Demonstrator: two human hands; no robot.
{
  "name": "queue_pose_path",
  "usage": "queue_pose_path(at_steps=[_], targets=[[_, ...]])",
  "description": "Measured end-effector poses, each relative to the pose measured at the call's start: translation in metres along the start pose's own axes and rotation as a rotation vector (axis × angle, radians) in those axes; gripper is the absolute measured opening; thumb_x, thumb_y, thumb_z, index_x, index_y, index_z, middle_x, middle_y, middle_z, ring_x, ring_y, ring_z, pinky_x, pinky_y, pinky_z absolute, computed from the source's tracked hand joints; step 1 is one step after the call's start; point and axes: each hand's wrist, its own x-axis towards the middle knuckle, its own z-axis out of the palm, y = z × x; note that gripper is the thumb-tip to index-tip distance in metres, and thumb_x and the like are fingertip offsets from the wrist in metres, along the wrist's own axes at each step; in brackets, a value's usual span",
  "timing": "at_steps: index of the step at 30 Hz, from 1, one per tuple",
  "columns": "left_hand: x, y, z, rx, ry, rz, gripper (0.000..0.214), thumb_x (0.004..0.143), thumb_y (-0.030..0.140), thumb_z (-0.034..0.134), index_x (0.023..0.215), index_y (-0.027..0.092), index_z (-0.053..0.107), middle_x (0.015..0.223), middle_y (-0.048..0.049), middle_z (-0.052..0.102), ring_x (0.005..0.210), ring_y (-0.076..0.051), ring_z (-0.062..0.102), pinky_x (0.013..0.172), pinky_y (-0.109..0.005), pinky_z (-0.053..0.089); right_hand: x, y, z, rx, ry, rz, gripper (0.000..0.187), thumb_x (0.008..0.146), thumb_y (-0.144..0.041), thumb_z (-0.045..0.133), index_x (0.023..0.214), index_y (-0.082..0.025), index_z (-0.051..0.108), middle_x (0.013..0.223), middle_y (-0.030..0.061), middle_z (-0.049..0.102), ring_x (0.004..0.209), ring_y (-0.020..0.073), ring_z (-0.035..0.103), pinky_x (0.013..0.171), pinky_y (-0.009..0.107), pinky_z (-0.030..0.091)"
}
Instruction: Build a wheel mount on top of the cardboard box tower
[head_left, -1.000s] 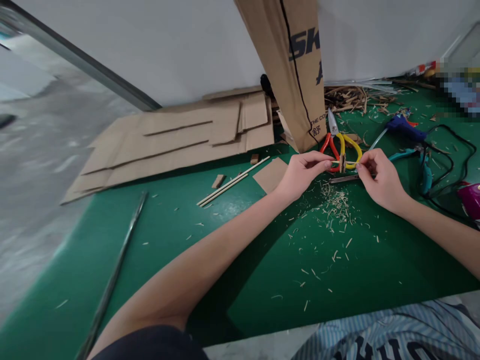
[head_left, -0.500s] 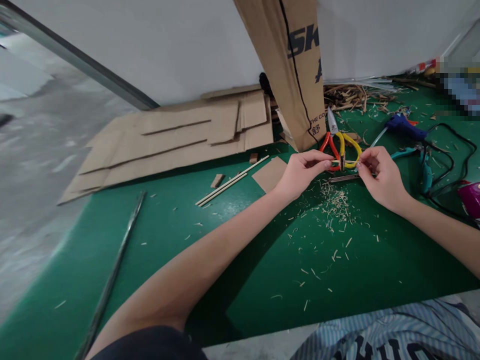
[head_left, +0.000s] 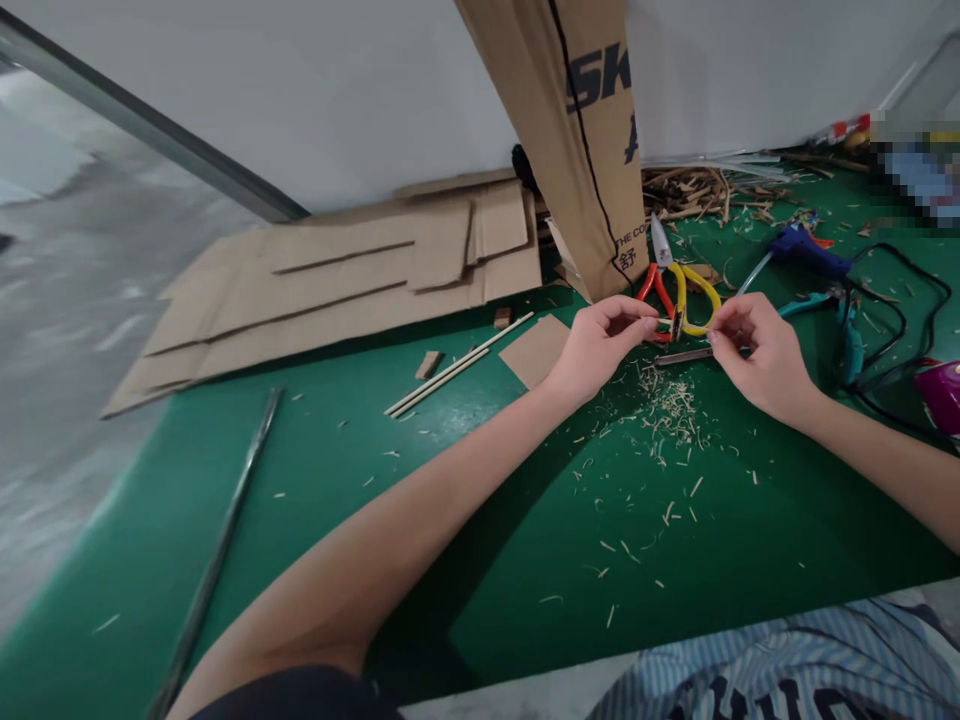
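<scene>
My left hand (head_left: 600,345) and my right hand (head_left: 757,350) meet above the green table (head_left: 420,520). Each pinches one end of a thin pale wooden sliver (head_left: 684,322) stretched between the fingertips. A small brown piece hangs on the sliver at its middle. Right behind the hands lie snips (head_left: 675,285) with one red and one yellow handle. A dark narrow blade-like tool (head_left: 682,356) lies on the table just under the right fingertips. Pale wood shavings (head_left: 671,410) are strewn below the hands.
Flat cardboard sheets (head_left: 337,280) lie at the back left, and a tall cardboard piece (head_left: 585,130) leans against the wall. Two thin sticks (head_left: 457,365), a cardboard square (head_left: 536,350), a blue glue gun (head_left: 806,250), teal pliers (head_left: 847,335), black cable and a long metal rod (head_left: 225,540) lie around.
Both hands stay pinched on the sliver and have barely moved. The view has shifted slightly, so everything sits a little further left.
</scene>
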Motion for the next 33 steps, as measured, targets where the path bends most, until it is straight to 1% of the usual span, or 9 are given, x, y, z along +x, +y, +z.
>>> queue_pose_path(at_steps=[3,7,10,13,17,22,26,29,33], targets=[[0.0,0.002,0.0,-0.049,0.017,-0.006,0.017,0.08,0.033,0.076,0.085,0.018,0.07,0.079,-0.003,0.07,0.073,-0.012,0.066,0.073,-0.027,0.057,0.0,0.0,0.0,-0.125,-0.063,-0.052,0.016,0.086,-0.017,0.054,0.1,-0.024,0.05,0.087,0.0031,0.065,0.074,0.0177,0.063,0.065,0.035,0.052],[0.003,0.001,-0.002,-0.108,0.059,-0.02,0.024,0.08,0.043,0.076,0.081,0.021,0.069,0.074,-0.0017,0.066,0.066,-0.011,0.059,0.062,-0.025,0.05,0.0,0.0,-0.004,-0.608,-0.185,-0.25,0.015,0.091,-0.02,0.055,0.105,-0.021,0.06,0.107,0.0117,0.069,0.099,0.0294,0.059,0.079,0.047,0.046],[0.005,-0.001,-0.003,-0.129,0.08,-0.023,0.026,0.077,0.047,0.079,0.079,0.023,0.071,0.07,-0.0001,0.062,0.061,-0.009,0.051,0.055,-0.025,0.043,0.0,-0.001,-0.006,-0.793,-0.246,-0.321,0.015,0.095,-0.024,0.053,0.099,-0.021,0.068,0.112,0.0113,0.069,0.101,0.0315,0.055,0.081,0.048,0.042],[0.005,-0.001,-0.004,-0.139,0.091,-0.026,0.026,0.076,0.048,0.08,0.077,0.023,0.072,0.07,0.0001,0.062,0.059,-0.009,0.047,0.053,-0.025,0.04,-0.001,-0.002,-0.007,-0.842,-0.275,-0.351,0.018,0.096,-0.026,0.054,0.096,-0.021,0.071,0.114,0.0119,0.067,0.103,0.0317,0.053,0.083,0.048,0.041],[0.004,0.0,-0.003,-0.091,0.085,0.011,0.028,0.08,0.049,0.075,0.078,0.022,0.072,0.077,-0.0021,0.068,0.065,-0.011,0.054,0.061,-0.026,0.047,0.0,-0.003,-0.012,-0.834,-0.323,-0.357,0.015,0.096,-0.025,0.054,0.095,-0.019,0.068,0.112,0.0139,0.065,0.1,0.0309,0.053,0.082,0.046,0.041],[0.001,0.002,-0.002,-0.011,0.045,0.07,0.021,0.087,0.041,0.069,0.079,0.021,0.071,0.081,-0.0033,0.07,0.073,-0.012,0.061,0.07,-0.027,0.051,0.003,0.0,-0.022,-0.705,-0.403,-0.359,0.017,0.1,-0.022,0.046,0.095,-0.018,0.062,0.098,0.0109,0.067,0.085,0.0236,0.057,0.071,0.038,0.042],[0.0,0.002,-0.001,0.062,0.029,0.09,0.016,0.089,0.032,0.066,0.083,0.02,0.072,0.077,-0.0032,0.07,0.072,-0.013,0.063,0.07,-0.028,0.052,0.003,-0.002,-0.02,-0.732,-0.433,-0.437,0.022,0.101,-0.021,0.044,0.1,-0.018,0.066,0.101,0.0113,0.068,0.091,0.0227,0.061,0.06,0.031,0.038],[0.0,0.003,0.0,0.089,0.019,0.088,0.014,0.089,0.029,0.065,0.085,0.019,0.074,0.077,-0.0035,0.071,0.072,-0.013,0.064,0.071,-0.028,0.053,0.003,-0.006,-0.014,-0.807,-0.395,-0.432,0.027,0.103,-0.025,0.043,0.1,-0.019,0.069,0.098,0.0102,0.07,0.089,0.022,0.062,0.052,0.031,0.03],[0.0,0.003,0.0,0.092,0.027,0.059,0.014,0.087,0.029,0.067,0.09,0.019,0.076,0.081,-0.0041,0.074,0.075,-0.013,0.067,0.074,-0.029,0.055,0.002,-0.007,-0.01,-0.852,-0.328,-0.426,0.031,0.104,-0.03,0.042,0.099,-0.02,0.071,0.095,0.0089,0.073,0.085,0.0209,0.063,0.052,0.033,0.028]])
